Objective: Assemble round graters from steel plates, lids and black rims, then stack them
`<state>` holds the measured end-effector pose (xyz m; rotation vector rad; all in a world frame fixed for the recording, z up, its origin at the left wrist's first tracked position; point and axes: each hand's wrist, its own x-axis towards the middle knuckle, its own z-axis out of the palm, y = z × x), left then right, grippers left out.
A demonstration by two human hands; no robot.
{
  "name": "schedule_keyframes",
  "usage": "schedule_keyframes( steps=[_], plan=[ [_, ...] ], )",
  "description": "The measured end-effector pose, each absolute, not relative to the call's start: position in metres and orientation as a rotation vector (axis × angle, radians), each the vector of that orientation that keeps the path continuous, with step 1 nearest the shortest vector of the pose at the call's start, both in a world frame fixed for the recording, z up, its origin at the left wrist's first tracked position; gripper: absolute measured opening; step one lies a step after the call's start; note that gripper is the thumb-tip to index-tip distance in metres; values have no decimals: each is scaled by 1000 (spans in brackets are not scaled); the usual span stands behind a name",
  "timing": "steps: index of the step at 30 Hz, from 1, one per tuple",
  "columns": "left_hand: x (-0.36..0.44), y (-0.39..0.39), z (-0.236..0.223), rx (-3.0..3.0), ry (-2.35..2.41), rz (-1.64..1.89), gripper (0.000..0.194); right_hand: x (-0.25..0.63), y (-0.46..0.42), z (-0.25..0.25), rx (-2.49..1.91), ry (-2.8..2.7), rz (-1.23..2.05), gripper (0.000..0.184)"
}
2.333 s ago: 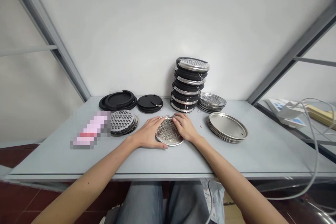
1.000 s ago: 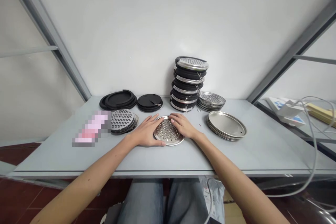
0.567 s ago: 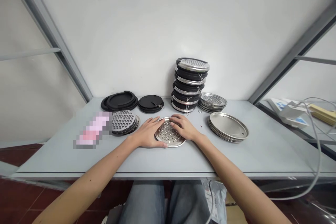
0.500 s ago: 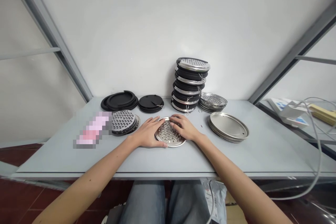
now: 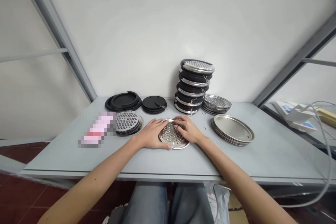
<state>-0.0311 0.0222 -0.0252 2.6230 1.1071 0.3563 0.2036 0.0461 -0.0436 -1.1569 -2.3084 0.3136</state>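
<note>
A round perforated steel disc [image 5: 172, 137] lies flat on the grey table [image 5: 157, 161] in front of me. My left hand [image 5: 152, 133] rests flat against its left rim, fingers spread over the edge. My right hand [image 5: 189, 130] lies on its right side, fingers over the holes. Both hands press on the disc; neither lifts it.
Behind stand a tall stack of black-rimmed steel discs [image 5: 194, 85], a low pile of perforated discs [image 5: 216, 103], plain steel plates [image 5: 233, 133], black rubber rings [image 5: 123, 101], black lids [image 5: 154, 104], and star-punched discs [image 5: 127, 126]. A blurred pink object [image 5: 97, 133] lies left. Cables [image 5: 319, 126] hang right.
Both hands stay on the perforated disc with almost no movement. The whole scene has shifted slightly right and down in the view, as my head turned.
</note>
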Motion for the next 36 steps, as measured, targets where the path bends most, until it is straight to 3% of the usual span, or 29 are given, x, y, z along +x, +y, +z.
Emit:
schedule_keyframes(
  steps=[12,18,22,31,36],
  plan=[
    [-34,29,-29,2566,1038,350,109,204,43,-45,-1150,-2245,357,34],
    [-33,27,-25,2561,1039,347,108,205,38,-45,-1035,-2261,283,55],
    [-33,26,-23,2549,1044,345,107,205,37,-45,-1030,-2309,319,59],
    [-33,28,-27,2558,1015,366,110,201,37,-37,-1042,-2331,301,49],
    [-33,26,-25,2556,1031,346,108,200,36,-34,-1034,-2335,271,34]
  ],
)
